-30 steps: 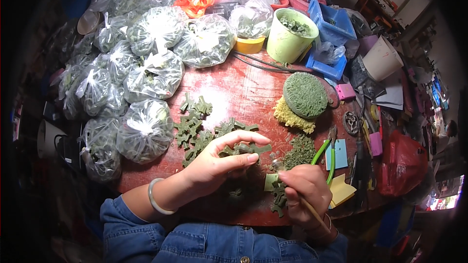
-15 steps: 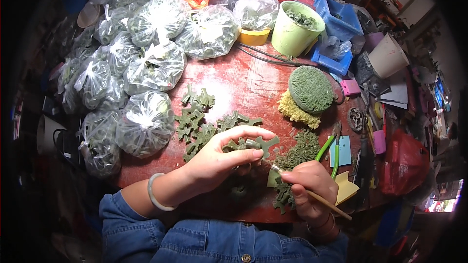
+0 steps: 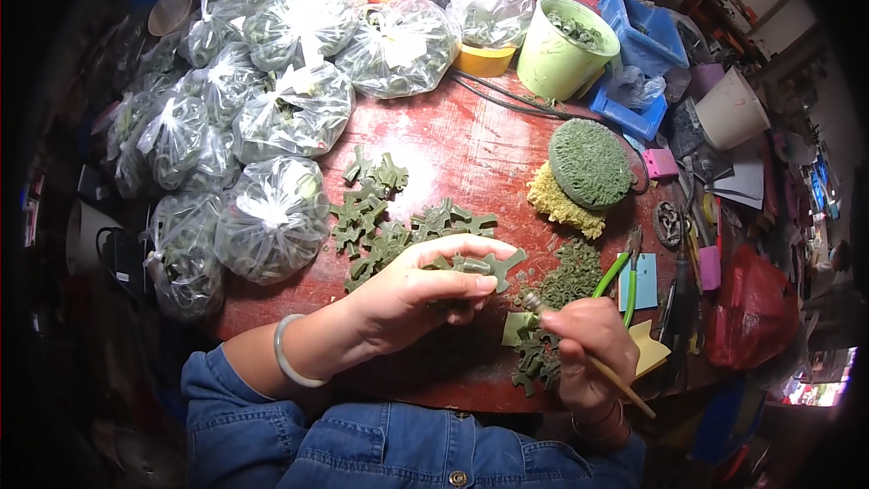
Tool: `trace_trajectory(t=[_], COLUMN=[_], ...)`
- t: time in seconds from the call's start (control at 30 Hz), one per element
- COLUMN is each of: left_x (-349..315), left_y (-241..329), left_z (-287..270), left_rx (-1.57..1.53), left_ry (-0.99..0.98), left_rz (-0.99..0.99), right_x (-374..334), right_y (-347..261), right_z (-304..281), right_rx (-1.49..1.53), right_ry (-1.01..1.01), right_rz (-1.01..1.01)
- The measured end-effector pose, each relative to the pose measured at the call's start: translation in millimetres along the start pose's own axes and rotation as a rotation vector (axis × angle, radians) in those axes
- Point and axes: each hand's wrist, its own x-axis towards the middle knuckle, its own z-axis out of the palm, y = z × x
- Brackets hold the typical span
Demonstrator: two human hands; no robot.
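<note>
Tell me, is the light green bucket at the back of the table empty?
No, the light green bucket has small dark green pieces lying inside it, visible through its open top.

A worn red table (image 3: 471,140) carries tied clear bags (image 3: 272,118) of green pieces at far left, loose green pieces (image 3: 380,217) mid-table, a lime cup (image 3: 563,56) far back, and a round green pad (image 3: 590,163) on the right, with green-handled pliers (image 3: 620,272) nearer.

Bright overhead light glares off the plastic bags (image 3: 272,118) and red table (image 3: 453,140); the fisheye edges bend and darken.
</note>
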Motion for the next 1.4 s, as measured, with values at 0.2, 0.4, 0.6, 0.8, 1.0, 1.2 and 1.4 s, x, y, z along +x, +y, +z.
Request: trace_trajectory(t=[0.2,0.4,0.6,0.8,1.0,1.2,1.4], left_x=[-1.1,-2.2,-2.1,-2.6,-3.2,-1.6,-2.2], left_y=[-1.2,4.2,3.0,4.1,4.2,3.9,3.7], left_z=[-0.6,5.6,4.6,6.4,6.7,4.0,1.9], left_rx=[0.032,0.146,0.168,0.188,0.235,0.168,0.109], left_ry=[-0.012,-0.028,-0.031,-0.041,-0.044,-0.019,-0.032], left_rz=[0.008,-0.010,-0.021,-0.023,-0.006,-0.052,-0.080], right_x=[-0.8,-2.9,-4.0,-5.3,-7.0,-3.2,-1.7], right_y=[0.5,1.6,3.4,5.6,7.9,2.8,1.0], right_z=[-3.0,-3.4,-4.8,-6.0,-6.8,-7.1,-4.9], right_rx=[0.128,0.367,0.467,0.585,0.573,0.252,0.107], right_ry=[0.014,0.162,0.120,0.114,0.089,0.082,0.049], right_rz=[0.058,0.266,0.385,0.401,0.371,0.193,0.083])
